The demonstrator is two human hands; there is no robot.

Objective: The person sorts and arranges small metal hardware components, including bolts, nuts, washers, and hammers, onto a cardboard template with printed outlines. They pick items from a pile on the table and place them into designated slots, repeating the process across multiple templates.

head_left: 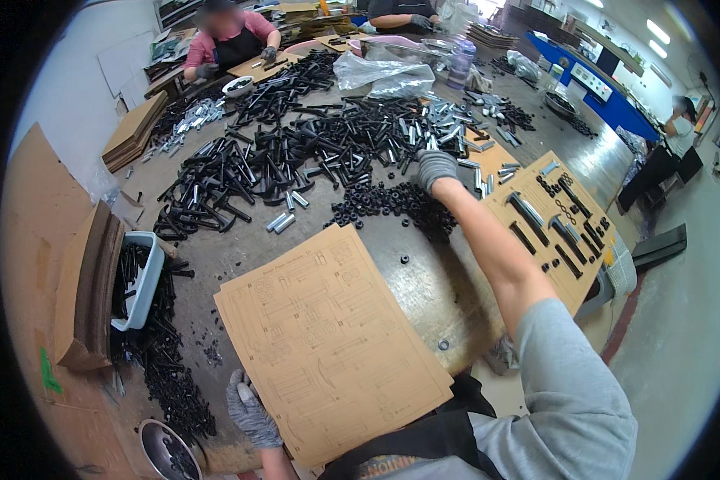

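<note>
A printed brown cardboard sheet [328,336] with line drawings of hardware lies tilted in front of me, apparently on top of others. My left hand [254,410], in a grey glove, is closed on its lower left edge. My right hand [438,166], also gloved, reaches across to the far pile with its fingers closed among silver metal sleeves [456,142]. Whether a sleeve is between those fingertips is hidden. Black bolts [304,148] are heaped to the left of that hand, and black nuts [384,204] lie just nearer to me.
At the right, a board [548,232] carries laid-out bolts, sleeves and nuts. A light blue bin [142,280], cardboard stacks [88,288] and a metal bowl [158,452] stand at the left. A co-worker [232,40] sits across the table, near a clear plastic bag [384,76].
</note>
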